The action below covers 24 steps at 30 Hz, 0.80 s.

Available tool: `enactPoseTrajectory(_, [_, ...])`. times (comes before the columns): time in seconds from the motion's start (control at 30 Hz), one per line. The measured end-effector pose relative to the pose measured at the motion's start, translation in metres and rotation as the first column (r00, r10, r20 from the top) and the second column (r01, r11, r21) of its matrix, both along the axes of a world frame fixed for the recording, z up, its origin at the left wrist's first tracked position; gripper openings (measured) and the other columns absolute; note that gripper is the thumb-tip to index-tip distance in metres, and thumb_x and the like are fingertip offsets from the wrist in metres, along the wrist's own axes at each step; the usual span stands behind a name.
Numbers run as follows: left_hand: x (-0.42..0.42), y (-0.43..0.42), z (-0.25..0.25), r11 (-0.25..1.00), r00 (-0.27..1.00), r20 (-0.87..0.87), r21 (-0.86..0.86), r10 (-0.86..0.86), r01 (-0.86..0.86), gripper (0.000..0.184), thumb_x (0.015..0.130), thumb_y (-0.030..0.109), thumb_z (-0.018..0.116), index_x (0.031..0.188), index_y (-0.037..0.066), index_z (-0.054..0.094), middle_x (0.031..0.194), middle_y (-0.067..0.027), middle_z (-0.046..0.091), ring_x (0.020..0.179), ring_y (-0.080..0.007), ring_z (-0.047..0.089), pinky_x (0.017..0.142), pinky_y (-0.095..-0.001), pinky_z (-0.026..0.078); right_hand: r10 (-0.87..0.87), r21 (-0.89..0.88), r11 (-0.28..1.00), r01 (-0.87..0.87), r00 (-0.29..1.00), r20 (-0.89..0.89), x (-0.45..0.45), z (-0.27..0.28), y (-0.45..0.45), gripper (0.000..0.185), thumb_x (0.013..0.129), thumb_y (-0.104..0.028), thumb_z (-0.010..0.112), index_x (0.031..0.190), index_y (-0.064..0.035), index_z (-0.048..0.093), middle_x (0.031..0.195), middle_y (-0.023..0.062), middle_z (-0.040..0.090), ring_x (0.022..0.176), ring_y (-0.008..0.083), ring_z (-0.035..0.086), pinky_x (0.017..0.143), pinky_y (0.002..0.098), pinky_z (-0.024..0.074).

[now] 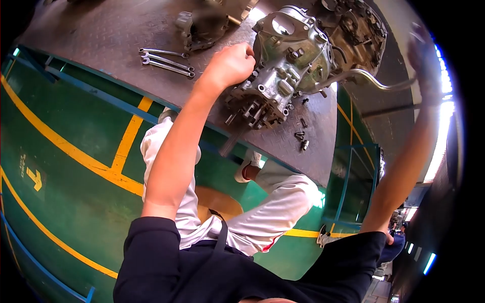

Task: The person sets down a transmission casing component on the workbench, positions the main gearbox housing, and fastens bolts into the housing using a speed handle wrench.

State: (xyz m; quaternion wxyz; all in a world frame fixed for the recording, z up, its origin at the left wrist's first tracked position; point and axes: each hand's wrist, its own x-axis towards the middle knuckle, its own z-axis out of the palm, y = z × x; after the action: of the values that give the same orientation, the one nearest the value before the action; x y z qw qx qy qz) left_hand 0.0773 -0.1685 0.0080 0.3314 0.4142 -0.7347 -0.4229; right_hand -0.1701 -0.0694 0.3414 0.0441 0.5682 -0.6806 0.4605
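A metal gearbox housing (288, 65) rests on the steel-topped workbench (108, 33), its bell-shaped end pointing away from me. My left hand (232, 64) is closed at the housing's left edge, its fingertips partly hidden. From the right side of the housing a bent steel speed wrench (376, 83) reaches out to my right hand (423, 55). That hand is raised at the far right and blurred, apparently closed round the wrench's outer end. Several loose bolts (303, 135) and small parts lie on the bench near the housing's lower right.
Three combination wrenches (166, 63) lie left of my left hand. Another metal casting (202, 28) sits beyond them, and a large open housing (356, 33) stands at the back right. Beneath me is a stool (217, 199). Another person (394, 242) is at the lower right.
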Motion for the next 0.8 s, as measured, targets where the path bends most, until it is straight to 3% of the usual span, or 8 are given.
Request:
enactPoseTrajectory(0.07, [0.007, 0.002, 0.004, 1.0, 0.999, 0.03, 0.003, -0.01, 0.01, 0.033, 0.09, 0.025, 0.055, 0.113, 0.006, 0.067, 0.109, -0.0184, 0.069, 0.106, -0.0329, 0.064, 0.094, -0.0386, 0.049, 0.174, 0.003, 0.984, -0.177, 0.961, -0.214, -0.03, 0.03, 0.013, 0.041, 0.102, -0.034, 0.049, 0.121, 0.0011, 0.057, 0.074, 0.004, 0.053, 0.063, 0.009, 0.045, 0.059, 0.023, 0.0378])
enactPoseTrajectory(0.1, [0.01, 0.002, 0.004, 0.999, 0.997, 0.055, 0.014, -0.045, 0.044, 0.033, 0.089, 0.026, 0.054, 0.114, 0.007, 0.067, 0.11, -0.0187, 0.069, 0.107, -0.0336, 0.064, 0.094, -0.0389, 0.048, 0.123, -0.175, 0.968, -0.178, 0.95, -0.286, -0.015, 0.029, 0.011, 0.013, 0.082, -0.018, 0.048, 0.084, -0.0076, 0.04, 0.062, 0.0011, 0.039, 0.053, 0.0091, 0.034, 0.052, 0.0242, 0.0262])
enactPoseTrajectory(0.13, [0.01, 0.002, 0.004, 0.996, 0.993, 0.079, 0.024, -0.086, 0.084, 0.034, 0.089, 0.026, 0.054, 0.114, 0.007, 0.068, 0.111, -0.0191, 0.068, 0.108, -0.0343, 0.064, 0.095, -0.0393, 0.048, 0.053, -0.349, 0.919, -0.181, 0.937, -0.346, 0.054, 0.01, 0.012, 0.031, 0.062, -0.002, 0.046, 0.048, -0.0164, 0.023, 0.05, -0.0017, 0.025, 0.044, 0.0092, 0.024, 0.044, 0.0253, 0.0147])
enactPoseTrajectory(0.17, [0.007, 0.0, 0.0, 0.998, 0.996, 0.064, -0.013, -0.068, 0.069, 0.031, 0.091, 0.022, 0.053, 0.113, 0.004, 0.067, 0.103, -0.0163, 0.071, 0.098, -0.0296, 0.068, 0.089, -0.0368, 0.051, 0.206, -0.234, 0.935, -0.266, 0.945, -0.253, 0.08, 0.011, 0.017, 0.025, 0.083, 0.001, 0.037, 0.06, -0.0056, 0.035, 0.056, 0.0004, 0.03, 0.045, 0.0096, 0.026, 0.042, 0.0237, 0.021])
enactPoseTrajectory(0.2, [0.005, -0.005, -0.002, 0.997, 0.995, 0.065, -0.013, -0.075, 0.076, 0.031, 0.091, 0.022, 0.053, 0.113, 0.004, 0.067, 0.103, -0.0163, 0.071, 0.098, -0.0296, 0.068, 0.089, -0.0368, 0.051, 0.198, -0.235, 0.937, -0.259, 0.947, -0.252, 0.09, 0.007, 0.013, 0.025, 0.083, 0.001, 0.037, 0.06, -0.0056, 0.035, 0.056, 0.0004, 0.03, 0.045, 0.0096, 0.026, 0.042, 0.0237, 0.021])
enactPoseTrajectory(0.27, [0.005, -0.011, 0.003, 0.968, 0.937, -0.285, 0.082, -0.203, 0.235, 0.027, 0.094, 0.019, 0.052, 0.11, 0.002, 0.068, 0.093, -0.0095, 0.072, 0.088, -0.0188, 0.068, 0.08, -0.0308, 0.051, 0.362, -0.186, 0.897, -0.402, 0.907, -0.214, 0.097, 0.001, -0.001, 0.055, 0.1, -0.058, 0.035, 0.073, -0.0107, 0.038, 0.052, -0.0018, 0.025, 0.043, 0.0097, 0.023, 0.041, 0.0244, 0.0167])
enactPoseTrajectory(0.3, [0.009, -0.008, 0.008, 0.946, 0.887, -0.429, 0.178, -0.172, 0.27, 0.024, 0.096, 0.016, 0.052, 0.107, 0.002, 0.068, 0.088, -0.0036, 0.069, 0.082, -0.01, 0.064, 0.075, -0.025, 0.049, 0.343, -0.129, 0.914, -0.384, 0.903, -0.261, 0.07, 0.008, -0.015, 0.022, 0.083, -0.008, 0.037, 0.061, -0.0042, 0.039, 0.054, 0.0043, 0.04, 0.043, 0.013, 0.037, 0.041, 0.0242, 0.0297])
enactPoseTrajectory(0.8, [0.006, -0.014, 0.006, 0.954, 0.826, -0.557, 0.195, -0.084, 0.229, 0.024, 0.096, 0.017, 0.052, 0.106, 0.003, 0.069, 0.093, -0.0059, 0.071, 0.086, -0.0127, 0.066, 0.079, -0.0269, 0.051, 0.321, -0.217, 0.904, -0.369, 0.92, -0.225, 0.081, -0.068, -0.041, 0.016, 0.093, -0.018, 0.048, 0.082, -0.0074, 0.054, 0.068, 0.001, 0.049, 0.053, 0.0092, 0.042, 0.045, 0.024, 0.0317])
